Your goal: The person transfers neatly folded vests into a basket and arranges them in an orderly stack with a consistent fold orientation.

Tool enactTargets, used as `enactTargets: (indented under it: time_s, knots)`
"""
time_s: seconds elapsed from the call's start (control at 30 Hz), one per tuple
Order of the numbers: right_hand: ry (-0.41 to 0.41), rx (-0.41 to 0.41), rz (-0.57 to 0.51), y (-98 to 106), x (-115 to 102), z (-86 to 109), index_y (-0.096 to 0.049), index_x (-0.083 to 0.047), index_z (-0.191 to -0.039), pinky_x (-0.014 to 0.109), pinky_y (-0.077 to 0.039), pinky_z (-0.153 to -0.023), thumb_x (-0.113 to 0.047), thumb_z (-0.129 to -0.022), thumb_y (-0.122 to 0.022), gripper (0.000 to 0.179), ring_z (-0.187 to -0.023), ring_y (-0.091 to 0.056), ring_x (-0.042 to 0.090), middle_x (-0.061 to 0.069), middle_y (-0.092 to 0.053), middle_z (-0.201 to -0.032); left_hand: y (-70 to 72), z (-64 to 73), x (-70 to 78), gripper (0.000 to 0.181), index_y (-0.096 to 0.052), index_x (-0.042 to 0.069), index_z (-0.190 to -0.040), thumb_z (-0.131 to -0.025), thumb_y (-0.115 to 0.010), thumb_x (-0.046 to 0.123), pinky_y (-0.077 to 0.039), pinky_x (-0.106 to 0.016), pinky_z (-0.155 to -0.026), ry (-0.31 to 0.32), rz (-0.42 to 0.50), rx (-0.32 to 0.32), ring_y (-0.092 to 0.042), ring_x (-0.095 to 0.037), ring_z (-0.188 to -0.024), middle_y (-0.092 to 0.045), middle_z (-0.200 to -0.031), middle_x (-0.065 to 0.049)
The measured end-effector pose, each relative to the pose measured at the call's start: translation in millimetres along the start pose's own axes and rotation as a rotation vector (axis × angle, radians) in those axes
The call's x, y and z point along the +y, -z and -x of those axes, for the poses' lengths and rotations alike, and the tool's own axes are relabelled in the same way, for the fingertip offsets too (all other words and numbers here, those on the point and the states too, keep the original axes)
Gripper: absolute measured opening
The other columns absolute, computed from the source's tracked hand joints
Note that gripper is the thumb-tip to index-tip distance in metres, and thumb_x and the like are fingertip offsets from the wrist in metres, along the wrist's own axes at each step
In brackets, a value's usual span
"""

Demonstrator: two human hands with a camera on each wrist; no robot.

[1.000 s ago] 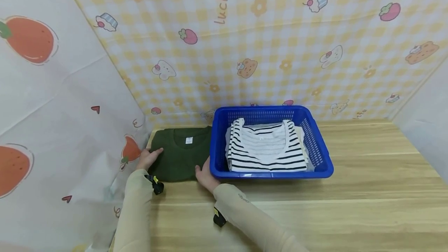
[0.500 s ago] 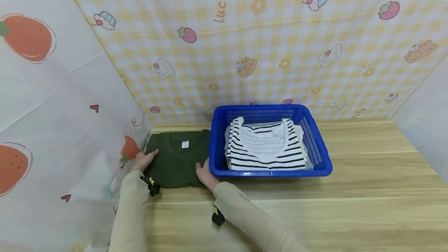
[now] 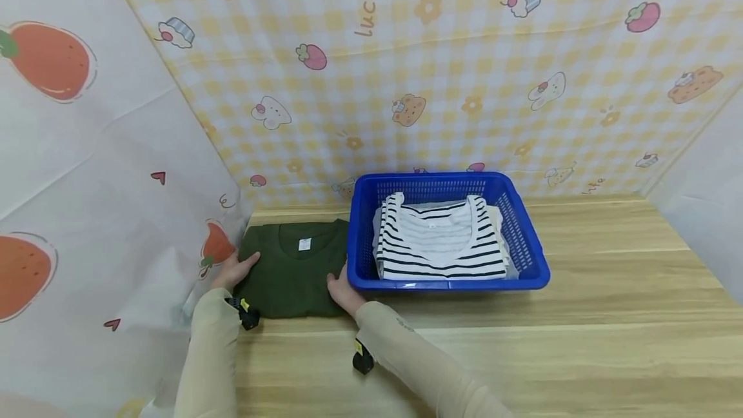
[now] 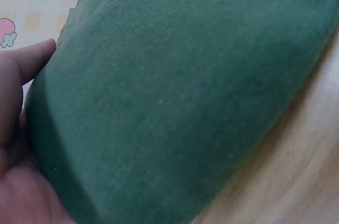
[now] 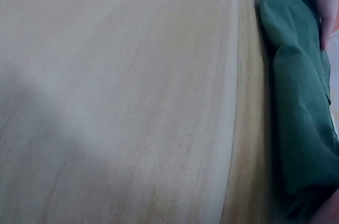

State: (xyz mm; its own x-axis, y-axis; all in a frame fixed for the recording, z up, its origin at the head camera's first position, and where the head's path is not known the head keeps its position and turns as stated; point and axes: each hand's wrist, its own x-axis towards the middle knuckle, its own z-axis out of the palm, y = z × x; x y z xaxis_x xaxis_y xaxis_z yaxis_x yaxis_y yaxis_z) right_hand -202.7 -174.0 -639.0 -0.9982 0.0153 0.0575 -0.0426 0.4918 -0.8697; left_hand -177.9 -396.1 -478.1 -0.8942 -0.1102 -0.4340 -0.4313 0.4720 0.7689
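Note:
A folded dark green T-shirt (image 3: 293, 276) lies at the left of the wooden table, with a small white label at its neckline. My left hand (image 3: 233, 271) holds its left edge; in the left wrist view the thumb (image 4: 39, 62) lies along the cloth's rim and the other fingers are largely hidden. At the opposite edge my right hand (image 3: 345, 290) grips the shirt with its thumb on top, its fingers partly hidden beside the basket. The right wrist view shows the shirt's rolled front fold (image 5: 302, 113).
Right beside the shirt stands a blue plastic basket (image 3: 447, 285). Inside it, a folded striped top (image 3: 444, 263) lies over other pale folded clothes. Patterned sheets hang behind and at the left, close to my left hand. Bare wood (image 3: 609, 315) extends to the right.
The green T-shirt has slid a little toward me and slightly left. My left hand moved with it, down and to the left; my right hand and the basket have barely moved.

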Motion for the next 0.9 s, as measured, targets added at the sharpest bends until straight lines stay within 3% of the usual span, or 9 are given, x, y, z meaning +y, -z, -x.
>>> enactTargets:
  time_s: [0.07,0.17,0.27,0.3,0.5,0.9]
  knots:
    - [-0.033,-0.068,-0.042,21,-21,5.3,-0.012,-0.013,-0.146,0.029,-0.007,-0.111,-0.031,-0.092,-0.047,0.067,-0.138,-0.006,0.021,0.009,-0.015,-0.149,3.8,-8.1,-11.2,0.081,-0.013,-0.005,-0.142,-0.09,-0.046,0.048,-0.029,-0.05,-0.101,-0.063,-0.002,0.017,-0.032,-0.043,-0.121,-0.026,-0.136,-0.032]
    - [-0.042,-0.114,-0.12,55,-60,20.3,-0.019,-0.009,-0.144,0.039,-0.012,-0.11,-0.014,-0.09,-0.047,0.061,-0.137,-0.01,0.029,0.016,-0.017,-0.147,6.3,-13.6,-18.2,0.082,-0.018,-0.006,-0.141,-0.088,-0.048,0.05,-0.031,-0.051,-0.099,-0.088,-0.024,0.031,-0.035,-0.043,-0.119,-0.03,-0.134,-0.032]
    - [-0.089,-0.179,-0.167,83,-94,32.0,-0.023,-0.005,-0.142,0.049,-0.021,-0.106,-0.002,-0.086,-0.05,0.061,-0.133,-0.017,0.037,0.022,-0.021,-0.144,2.8,-8.4,-12.9,0.074,-0.016,-0.007,-0.14,-0.093,-0.045,0.042,-0.029,-0.052,-0.1,-0.07,-0.032,0.049,-0.033,-0.044,-0.121,-0.029,-0.135,-0.033]
    - [-0.083,-0.187,-0.161,87,-100,34.7,-0.023,-0.004,-0.141,0.049,-0.022,-0.105,-0.001,-0.086,-0.049,0.061,-0.133,-0.018,0.037,0.023,-0.022,-0.144,0.5,-2.7,-7.0,0.073,-0.01,-0.01,-0.14,-0.094,-0.042,0.038,-0.02,-0.055,-0.103,-0.036,-0.04,0.047,-0.024,-0.047,-0.125,-0.021,-0.138,-0.035]
    - [0.013,-0.196,-0.097,93,-113,37.6,-0.027,-0.001,-0.14,0.045,-0.025,-0.105,0.004,-0.086,-0.049,0.059,-0.132,-0.023,0.035,0.022,-0.029,-0.142,-2.3,8.7,-1.0,0.063,-0.006,-0.01,-0.14,-0.098,-0.034,0.028,-0.017,-0.054,-0.105,-0.022,-0.038,0.06,-0.018,-0.046,-0.128,-0.015,-0.141,-0.034]
    - [0.111,-0.252,-0.216,95,-126,35.8,-0.024,-0.002,-0.142,0.042,-0.025,-0.107,0.009,-0.087,-0.044,0.06,-0.133,-0.025,0.029,0.016,-0.029,-0.144,-3.2,15.5,-1.4,0.057,-0.017,-0.009,-0.138,-0.098,-0.036,0.027,-0.021,-0.054,-0.103,-0.049,-0.031,0.156,-0.027,-0.045,-0.122,-0.025,-0.136,-0.034]
